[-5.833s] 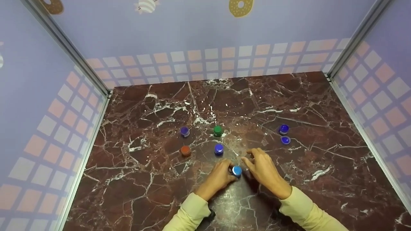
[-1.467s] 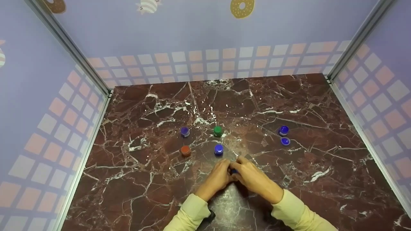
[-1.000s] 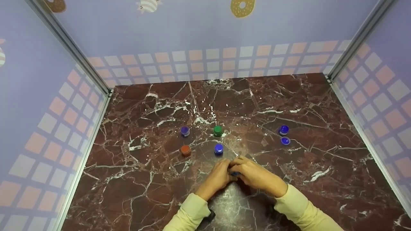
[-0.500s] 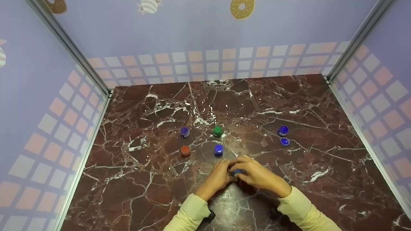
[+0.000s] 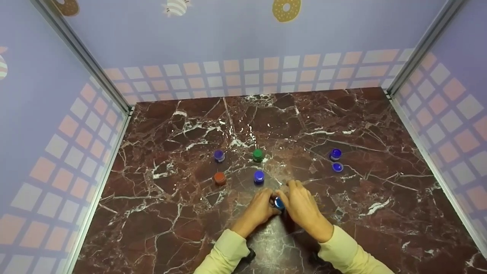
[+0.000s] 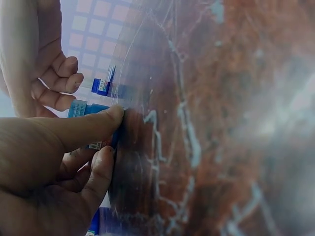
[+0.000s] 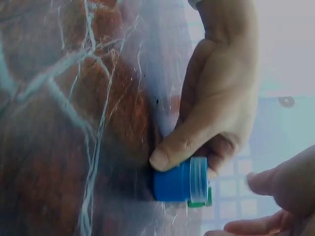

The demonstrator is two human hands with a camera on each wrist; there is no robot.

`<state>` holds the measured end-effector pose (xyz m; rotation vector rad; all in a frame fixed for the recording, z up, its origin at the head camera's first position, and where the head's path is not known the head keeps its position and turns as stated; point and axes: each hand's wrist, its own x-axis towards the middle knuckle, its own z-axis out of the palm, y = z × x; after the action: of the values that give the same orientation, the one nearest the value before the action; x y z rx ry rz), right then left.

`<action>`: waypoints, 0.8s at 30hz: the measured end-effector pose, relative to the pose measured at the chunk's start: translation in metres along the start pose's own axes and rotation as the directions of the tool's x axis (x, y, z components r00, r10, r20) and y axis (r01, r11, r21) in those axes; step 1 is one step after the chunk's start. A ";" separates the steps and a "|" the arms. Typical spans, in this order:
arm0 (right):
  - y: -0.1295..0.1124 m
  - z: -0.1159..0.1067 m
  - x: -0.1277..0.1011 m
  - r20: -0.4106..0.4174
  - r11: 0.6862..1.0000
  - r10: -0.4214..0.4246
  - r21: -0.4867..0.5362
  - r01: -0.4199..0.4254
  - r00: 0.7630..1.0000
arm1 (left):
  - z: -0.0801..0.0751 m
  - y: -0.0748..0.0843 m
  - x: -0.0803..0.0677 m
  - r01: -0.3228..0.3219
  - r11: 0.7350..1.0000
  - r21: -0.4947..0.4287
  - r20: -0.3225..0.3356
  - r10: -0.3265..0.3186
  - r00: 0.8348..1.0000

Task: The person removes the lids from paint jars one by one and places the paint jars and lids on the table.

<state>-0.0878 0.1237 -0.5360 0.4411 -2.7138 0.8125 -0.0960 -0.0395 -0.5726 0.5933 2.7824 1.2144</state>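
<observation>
A small blue-capped jar (image 5: 279, 203) is stood upright on the marble, near the front, pinched at its body and partly hidden between two hands.
</observation>
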 end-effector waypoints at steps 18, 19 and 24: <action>-0.018 0.011 -0.009 0.098 0.977 -0.108 -0.176 0.124 0.989 | 0.000 -0.003 -0.001 -0.060 0.998 0.034 -0.015 0.060 0.998; -0.018 0.010 -0.008 0.107 0.976 -0.122 -0.166 0.139 0.987 | 0.000 -0.003 -0.001 -0.054 0.998 0.032 -0.014 0.055 0.998; -0.014 0.005 -0.006 0.162 0.977 -0.181 -0.088 0.197 0.970 | 0.000 -0.002 0.000 -0.006 1.000 0.018 0.004 0.006 1.000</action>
<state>-0.0784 0.1107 -0.5351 0.7542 -2.7812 0.6071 -0.0970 -0.0407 -0.5735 0.6049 2.7925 1.1893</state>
